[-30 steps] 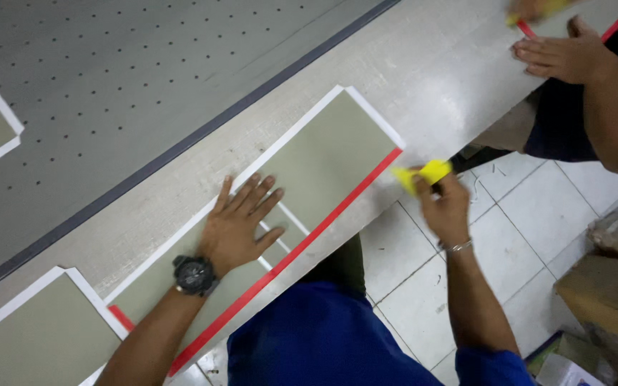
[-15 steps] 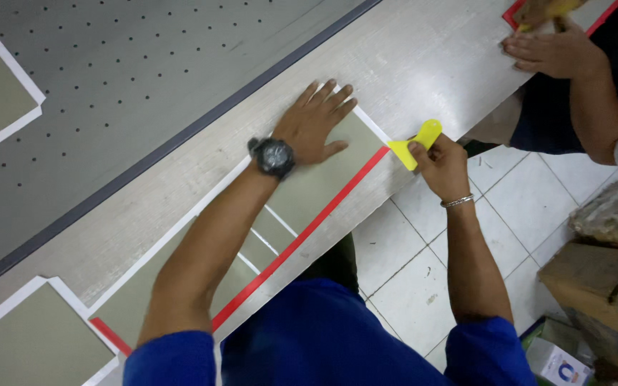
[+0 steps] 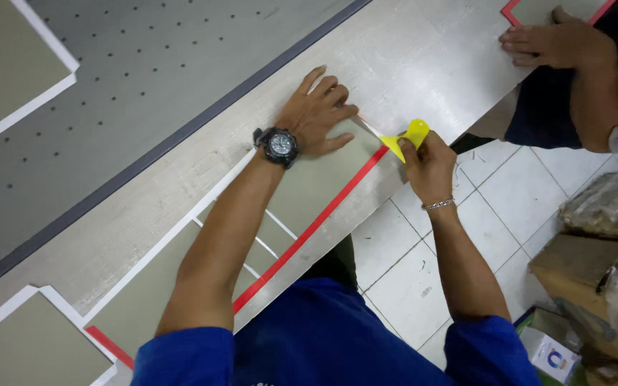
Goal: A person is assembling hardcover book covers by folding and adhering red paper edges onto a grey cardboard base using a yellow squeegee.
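Note:
A long olive-green sheet (image 3: 309,189) with white borders and a red strip (image 3: 316,225) along its near edge lies on the pale worktable (image 3: 109,236). My left hand (image 3: 317,113), with a black watch on its wrist, presses flat on the sheet's far right end, fingers spread. My right hand (image 3: 429,161) holds a yellow plastic scraper (image 3: 405,137), its edge against the sheet's right corner at the table's rim.
Another person's hand (image 3: 548,39) rests on a second red-edged sheet (image 3: 538,11) at the top right. More green sheets (image 3: 8,57) lie on the grey perforated bed (image 3: 151,71). Cardboard boxes and plastic bags (image 3: 609,214) stand on the tiled floor at right.
My left hand has slid along the sheet from its middle to its right end. My right hand has brought the yellow scraper up against the sheet's corner.

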